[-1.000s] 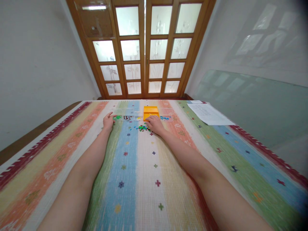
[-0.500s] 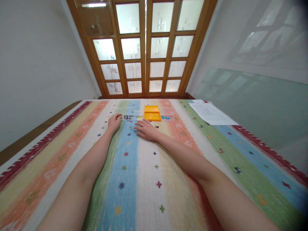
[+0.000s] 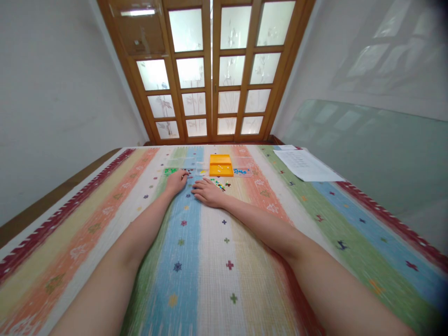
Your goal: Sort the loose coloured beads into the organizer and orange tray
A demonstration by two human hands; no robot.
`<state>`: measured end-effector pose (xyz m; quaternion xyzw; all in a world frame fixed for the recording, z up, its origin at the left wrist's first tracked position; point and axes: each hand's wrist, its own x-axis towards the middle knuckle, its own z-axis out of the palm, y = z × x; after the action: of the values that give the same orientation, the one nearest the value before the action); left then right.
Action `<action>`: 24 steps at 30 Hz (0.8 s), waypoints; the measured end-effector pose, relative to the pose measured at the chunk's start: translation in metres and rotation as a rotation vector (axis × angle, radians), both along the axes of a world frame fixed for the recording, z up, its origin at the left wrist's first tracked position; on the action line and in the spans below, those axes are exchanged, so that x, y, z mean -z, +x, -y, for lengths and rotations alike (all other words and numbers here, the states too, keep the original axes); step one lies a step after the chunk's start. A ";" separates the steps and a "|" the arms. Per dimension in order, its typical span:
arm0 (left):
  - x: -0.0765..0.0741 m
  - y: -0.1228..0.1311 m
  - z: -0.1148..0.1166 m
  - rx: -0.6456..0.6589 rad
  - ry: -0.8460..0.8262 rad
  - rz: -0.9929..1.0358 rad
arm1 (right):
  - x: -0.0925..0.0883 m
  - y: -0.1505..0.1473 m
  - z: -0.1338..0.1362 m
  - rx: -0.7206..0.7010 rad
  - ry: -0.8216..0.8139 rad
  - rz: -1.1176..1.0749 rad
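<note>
My left hand (image 3: 178, 182) is over the near edge of a clear box of dark red pieces (image 3: 189, 171), its fingers drawn together. Whether a small piece is between them is too small to tell. To its left is a clear box of green pieces (image 3: 170, 171), partly behind the hand. My right hand (image 3: 209, 192) rests low over the cloth, palm down, fingers apart and slightly bent. Beside its knuckles lies a loose pile of small multicoloured pieces (image 3: 218, 184). A clear box with yellow pieces (image 3: 202, 172) stands just beyond its fingers.
An open orange case (image 3: 221, 174) holds a few white pieces. Right of it sits a clear box of blue pieces (image 3: 242, 172). Printed paper sheets (image 3: 304, 165) lie at the far right of the striped tablecloth (image 3: 213, 261). Wooden glazed doors (image 3: 212, 93) stand behind the table.
My left hand has moved right, from beside the green pieces to the dark red ones, uncovering the green box. My right hand has shifted slightly left and nearer me, showing more of the loose pile.
</note>
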<state>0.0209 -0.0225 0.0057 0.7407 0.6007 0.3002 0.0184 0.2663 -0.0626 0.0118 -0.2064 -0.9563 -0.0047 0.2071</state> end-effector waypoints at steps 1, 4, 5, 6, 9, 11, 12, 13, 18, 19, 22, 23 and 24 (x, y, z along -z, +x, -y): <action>0.000 0.001 0.001 0.004 -0.002 -0.038 | 0.000 0.000 0.000 0.012 -0.002 -0.018; -0.001 0.004 0.003 0.011 -0.011 -0.124 | 0.002 0.000 -0.001 0.040 -0.020 -0.050; -0.002 0.004 0.004 0.012 -0.012 -0.141 | 0.002 0.000 -0.002 0.042 -0.022 -0.056; -0.002 0.005 0.004 0.014 -0.014 -0.154 | 0.002 0.000 -0.002 0.041 -0.021 -0.061; -0.003 0.005 0.005 0.021 -0.012 -0.165 | 0.002 0.000 -0.003 0.039 -0.012 -0.074; -0.003 0.004 0.005 0.032 -0.006 -0.161 | 0.000 0.000 -0.002 0.045 -0.012 -0.078; -0.003 0.003 0.006 0.038 -0.001 -0.152 | 0.000 0.000 -0.002 0.051 -0.014 -0.077; -0.002 0.002 0.006 0.044 0.001 -0.137 | -0.001 0.000 -0.001 0.059 -0.017 -0.075; 0.003 -0.002 0.007 0.099 -0.031 -0.045 | -0.001 0.001 0.000 0.079 0.001 -0.043; 0.004 -0.002 0.007 0.111 -0.037 -0.039 | -0.001 0.001 0.000 0.078 0.006 -0.041; 0.007 -0.002 0.006 0.133 -0.041 -0.018 | 0.000 0.001 0.000 0.075 0.008 -0.046; 0.007 -0.002 0.006 0.136 -0.045 -0.009 | 0.001 0.001 -0.001 0.073 0.007 -0.046; 0.007 -0.002 0.005 0.139 -0.051 -0.001 | 0.002 0.000 -0.001 0.068 0.006 -0.049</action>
<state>0.0186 -0.0277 -0.0018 0.7801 0.5551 0.2827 0.0579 0.2667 -0.0620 0.0100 -0.2383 -0.9433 -0.0098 0.2307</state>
